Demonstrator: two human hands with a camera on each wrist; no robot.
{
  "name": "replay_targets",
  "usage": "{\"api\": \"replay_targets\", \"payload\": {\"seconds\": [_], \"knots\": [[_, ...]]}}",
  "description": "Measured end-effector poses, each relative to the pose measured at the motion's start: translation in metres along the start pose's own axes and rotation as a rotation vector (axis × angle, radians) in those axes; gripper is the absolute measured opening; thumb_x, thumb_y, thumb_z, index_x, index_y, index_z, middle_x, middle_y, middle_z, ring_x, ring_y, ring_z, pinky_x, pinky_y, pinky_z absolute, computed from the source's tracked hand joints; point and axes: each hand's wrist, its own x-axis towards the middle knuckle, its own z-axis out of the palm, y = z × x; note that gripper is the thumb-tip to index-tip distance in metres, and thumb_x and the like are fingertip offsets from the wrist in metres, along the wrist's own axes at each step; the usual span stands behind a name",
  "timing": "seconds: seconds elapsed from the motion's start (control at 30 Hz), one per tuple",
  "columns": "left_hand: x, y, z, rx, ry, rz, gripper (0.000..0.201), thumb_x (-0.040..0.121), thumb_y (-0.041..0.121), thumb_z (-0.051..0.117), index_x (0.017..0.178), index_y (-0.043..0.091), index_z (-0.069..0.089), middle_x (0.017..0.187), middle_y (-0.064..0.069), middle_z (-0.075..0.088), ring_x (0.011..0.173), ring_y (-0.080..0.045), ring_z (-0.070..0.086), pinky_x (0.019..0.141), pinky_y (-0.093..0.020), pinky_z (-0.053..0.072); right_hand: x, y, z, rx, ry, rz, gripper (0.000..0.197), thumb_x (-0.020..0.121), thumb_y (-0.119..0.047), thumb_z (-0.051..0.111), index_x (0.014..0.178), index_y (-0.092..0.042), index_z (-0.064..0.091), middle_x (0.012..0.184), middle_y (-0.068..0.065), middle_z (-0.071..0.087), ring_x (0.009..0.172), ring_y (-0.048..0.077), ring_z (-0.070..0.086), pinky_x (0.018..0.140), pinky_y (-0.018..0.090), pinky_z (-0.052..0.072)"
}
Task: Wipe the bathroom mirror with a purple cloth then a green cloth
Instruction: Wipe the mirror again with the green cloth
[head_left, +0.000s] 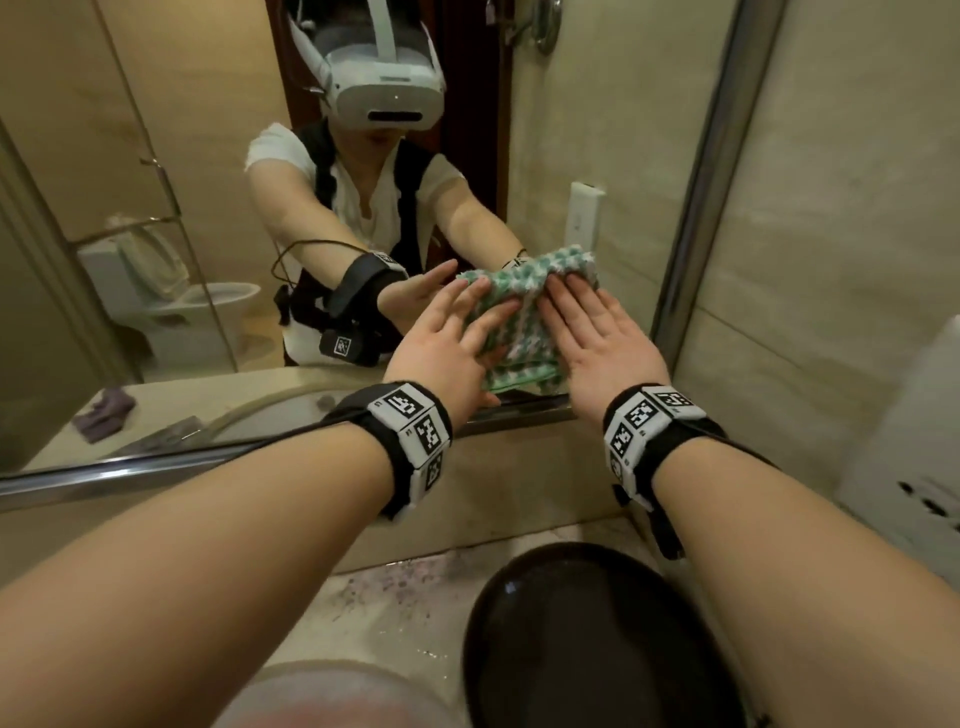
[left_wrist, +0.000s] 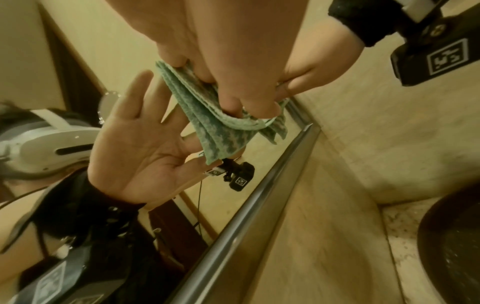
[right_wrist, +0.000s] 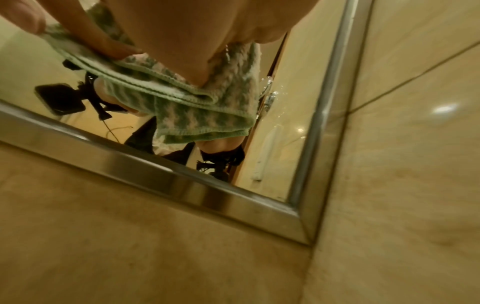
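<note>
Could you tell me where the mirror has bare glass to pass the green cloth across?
Bare glass lies left of the left hand, above the bottom frame, and above the green cloth beside the right frame. The lower right corner is crowded: the right hand and left hand both press the cloth there.

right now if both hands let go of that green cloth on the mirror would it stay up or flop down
The green cloth looks soft and folded in layers, so it would probably flop and slide down the mirror. Only the flat left hand and right hand seem to pin it there.
</note>
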Motion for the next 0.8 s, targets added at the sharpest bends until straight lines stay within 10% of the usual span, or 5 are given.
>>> {"api": "replay_targets", "payload": {"seconds": [0.33, 0.8], "knots": [[0.061, 0.049, -0.046, 0.042, 0.013, 0.056, 0.066, 0.094, 0.062, 0.019, 0.149, 0.026, 0.018, 0.155, -0.006, -0.018, 0.138, -0.036, -0.024, 0.100, -0.048, -0.029, -0.014, 0.046, 0.002, -0.031, -0.253, 0.267, 0.066, 0.095, -0.025, 0.024, 0.146, -0.007, -0.015, 0.152, 0.009, -0.025, 0.142, 0.024, -0.018, 0.113, 0.037, -0.013], [0.061, 0.043, -0.046, 0.101, 0.058, 0.093, 0.064, 0.093, 0.064, 0.019, 0.148, 0.031, 0.021, 0.154, -0.007, -0.017, 0.138, -0.036, -0.023, 0.094, -0.050, -0.031, -0.017, 0.048, 0.005, 0.108, -0.260, 0.261, 0.075, 0.093, -0.022, 0.033, 0.145, -0.009, -0.019, 0.150, 0.010, -0.030, 0.140, 0.025, -0.024, 0.112, 0.038, -0.016]]}}
